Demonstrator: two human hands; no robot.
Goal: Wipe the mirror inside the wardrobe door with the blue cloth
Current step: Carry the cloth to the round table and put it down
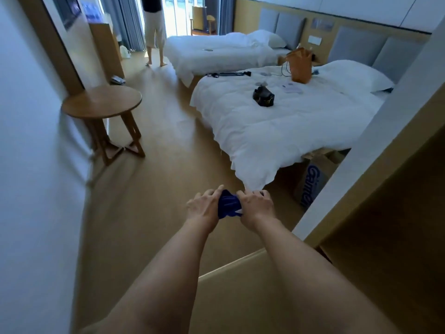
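**Clerk:** While both arms are stretched forward, item one: left hand (203, 208) and right hand (256, 206), each with fingers curled into the blue cloth (227, 204), which is bunched between them.

**Checker:** Why two hands on one small cloth?

**Clerk:** By my reading, to gather or refold it into a pad before wiping. It hangs in the air above the floor (156, 189), touching nothing else.

**Checker:** Item two, the mirror?

**Clerk:** Cannot be told for certain. A wooden panel (390, 194) with a pale edge stands at the right, just beside the right arm; it is probably the wardrobe or its door, but no glass face shows from here. The wipe has not begun.

**Checker:** Further out?

**Clerk:** Near bed (289, 121), white cover, carrying a small black bag (263, 95) and an orange bag (299, 67), likely set down there to free the hands. Cardboard box (315, 179) tucked under its corner, out of the walkway. Round wooden table (102, 101) against the left wall. Second bed (216, 50) beyond. One other person (155, 27) standing by the curtains, well apart.
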